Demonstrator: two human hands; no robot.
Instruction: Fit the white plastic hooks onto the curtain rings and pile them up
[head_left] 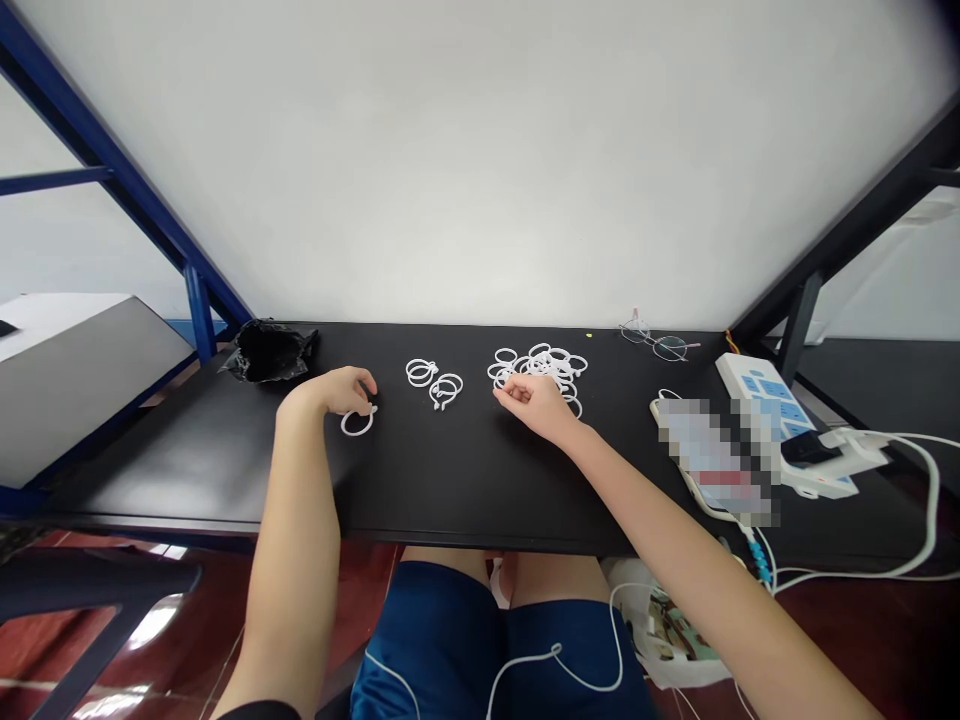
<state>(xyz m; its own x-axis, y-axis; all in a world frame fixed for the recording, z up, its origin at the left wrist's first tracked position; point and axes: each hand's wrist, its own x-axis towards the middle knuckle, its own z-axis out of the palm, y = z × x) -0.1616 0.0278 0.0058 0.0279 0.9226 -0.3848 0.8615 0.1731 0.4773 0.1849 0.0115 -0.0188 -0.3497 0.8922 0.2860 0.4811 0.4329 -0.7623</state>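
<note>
My left hand (339,390) is over the left part of the black table, its fingers bent down and closed on a white shower curtain ring (357,433) that shows below the fingertips. My right hand (538,408) is at the front of a pile of white shower curtain rings (556,362), thumb and fingers pinched together. What it holds, if anything, is too small to make out. Between my hands lie several more rings (447,391) in two small groups, some with little knobs at their open ends.
An open black plastic bag (271,352) stands at the back left of the table (435,480). Eyeglasses (664,345) lie at the back right. Further right are a phone (712,460), a white power strip (780,400) and cables (930,500). Blue metal bars (135,190) slope at the left.
</note>
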